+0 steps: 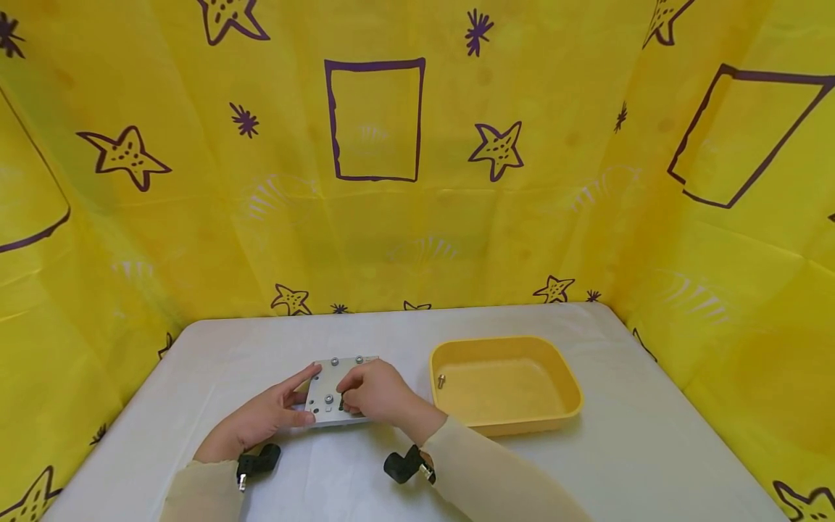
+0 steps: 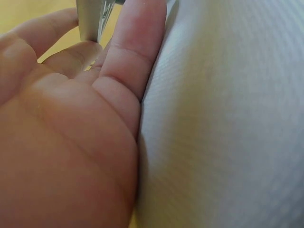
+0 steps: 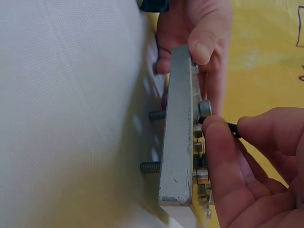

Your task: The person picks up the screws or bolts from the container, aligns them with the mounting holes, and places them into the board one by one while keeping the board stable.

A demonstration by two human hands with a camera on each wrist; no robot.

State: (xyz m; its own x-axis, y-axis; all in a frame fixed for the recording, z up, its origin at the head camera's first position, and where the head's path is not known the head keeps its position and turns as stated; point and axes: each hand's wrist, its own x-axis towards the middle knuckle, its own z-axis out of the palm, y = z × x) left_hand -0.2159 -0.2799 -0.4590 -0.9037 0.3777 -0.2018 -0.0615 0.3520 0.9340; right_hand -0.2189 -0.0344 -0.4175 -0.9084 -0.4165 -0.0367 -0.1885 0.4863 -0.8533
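Note:
A silver metal plate with several holes and bolt heads sits at the left middle of the white table. My left hand grips its left edge; the right wrist view shows the thumb on the top face and other fingers beneath. Two threaded bolts stick out of the plate's underside toward the table. My right hand is over the plate's right part, pinching a thin black rod-like piece between thumb and finger. One end of this piece points at the plate's top face, close to a bolt head.
Right of the plate stands a shallow yellow tray, with a small brass-coloured screw at its left side. Yellow patterned sheeting rises behind and on both sides of the table.

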